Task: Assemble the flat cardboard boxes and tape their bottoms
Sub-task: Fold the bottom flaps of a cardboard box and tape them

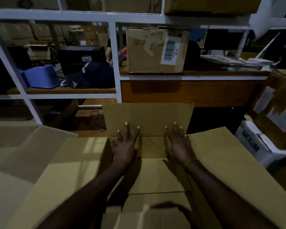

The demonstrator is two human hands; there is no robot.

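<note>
cardboard box open on the floor below the white shelf frame. left hand and right hand flat, fingers straight and spread, pressing its far flap; gripping nothing.

You see a tan cardboard box near you; far left, a blue bin, navy white-striped cap; white shelving.

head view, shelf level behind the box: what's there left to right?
blue plastic bin → dark cap → white shelf upright → cardboard box with barcode label → stack of papers
</note>
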